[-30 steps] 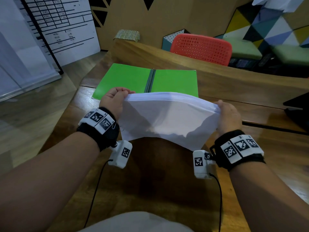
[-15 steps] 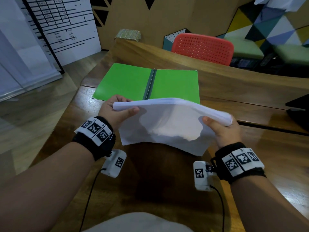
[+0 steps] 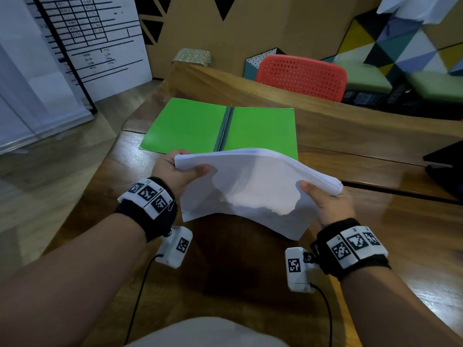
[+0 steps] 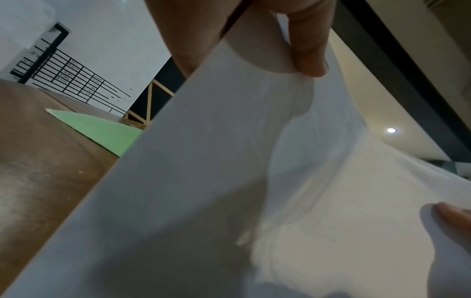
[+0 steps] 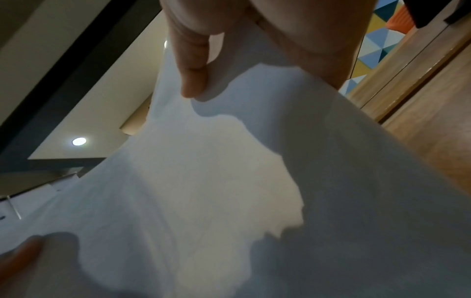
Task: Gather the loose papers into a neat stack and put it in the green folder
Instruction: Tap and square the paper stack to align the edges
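Fingers point(image 4: 309, 50) of my left hand point(image 3: 175, 172) pinch one end of the paper stack point(image 3: 250, 186); my right hand point(image 3: 330, 205) clamps the other — thumbs on top. I see the stack sagging above the table point(image 3: 250, 271), just short of the green folder point(image 3: 220, 126), which lies open and flat.

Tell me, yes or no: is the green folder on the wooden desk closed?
No, the green folder lies opened flat on the wooden desk, both covers spread either side of its grey spine.
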`<state>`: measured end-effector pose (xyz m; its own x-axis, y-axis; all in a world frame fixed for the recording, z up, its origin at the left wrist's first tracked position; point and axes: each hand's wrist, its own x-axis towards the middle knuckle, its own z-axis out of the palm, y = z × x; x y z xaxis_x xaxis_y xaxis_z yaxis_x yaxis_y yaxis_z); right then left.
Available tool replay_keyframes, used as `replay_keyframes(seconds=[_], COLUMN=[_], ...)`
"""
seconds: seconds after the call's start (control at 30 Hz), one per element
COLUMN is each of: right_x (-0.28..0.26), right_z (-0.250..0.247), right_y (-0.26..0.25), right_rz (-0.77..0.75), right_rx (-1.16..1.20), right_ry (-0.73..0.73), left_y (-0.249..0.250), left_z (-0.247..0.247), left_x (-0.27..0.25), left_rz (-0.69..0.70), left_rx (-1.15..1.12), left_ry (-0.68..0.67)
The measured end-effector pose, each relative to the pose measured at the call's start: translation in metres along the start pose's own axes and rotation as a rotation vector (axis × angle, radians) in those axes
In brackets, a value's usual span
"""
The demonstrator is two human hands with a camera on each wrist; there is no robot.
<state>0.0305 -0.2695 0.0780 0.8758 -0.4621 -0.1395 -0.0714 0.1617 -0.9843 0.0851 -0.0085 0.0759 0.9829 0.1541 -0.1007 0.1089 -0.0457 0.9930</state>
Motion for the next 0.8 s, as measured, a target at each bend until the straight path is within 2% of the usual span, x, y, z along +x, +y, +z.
replay_keyframes(seconds=[0.2,0.23,0.3,0.37,0.47,0.5,0.6,0.67,0.73,0.8], right_x=[-0.001,-0.001,-0.001,-0.003,-0.012,-0.018,-0.037,-0.045,-0.043,-0.034], right_z=[0.001,0.001,0.004,0.01,0.024,0.029,0.041,0.042,0.038,0.028], right_y=[-0.003,-0.005,-0.011,-0.02,-0.038,-0.044,-0.064,-0.075,-0.083,-0.09], right_rz=[-0.024,-0.047,-0.104,-0.179,-0.326,-0.399,-0.546,-0.597,-0.578,-0.464], right_rx=[-0.072,-0.078,-0.106,-0.181,-0.424,-0.516,-0.606,-0.614,-0.726,-0.946], right_ry=[-0.005,-0.004,-0.021,-0.057,-0.102,-0.123,-0.174,-0.181,-0.229,-0.306], left_y=[0.002,0.005,0.013,0.031,0.061,0.072,0.096,0.104,0.102,0.098], left_z=[-0.002,-0.003,-0.005,-0.003,0.013,0.02,0.038,0.041,0.036,0.029], left_x=[0.001,0.002,0.001,-0.008,-0.024,-0.027,-0.026,-0.024,-0.026,-0.028], left_rz=[-0.084,-0.073,0.014,0.177,0.585,0.668,0.754,0.763,0.796,0.769], left_rx=[0.06,0.159,0.503,0.743,0.98,1.056,1.169,1.053,0.926,0.8], left_ry=[-0.004,0.042,0.187,0.236,0.08,0.002,-0.275,-0.408,-0.439,-0.393])
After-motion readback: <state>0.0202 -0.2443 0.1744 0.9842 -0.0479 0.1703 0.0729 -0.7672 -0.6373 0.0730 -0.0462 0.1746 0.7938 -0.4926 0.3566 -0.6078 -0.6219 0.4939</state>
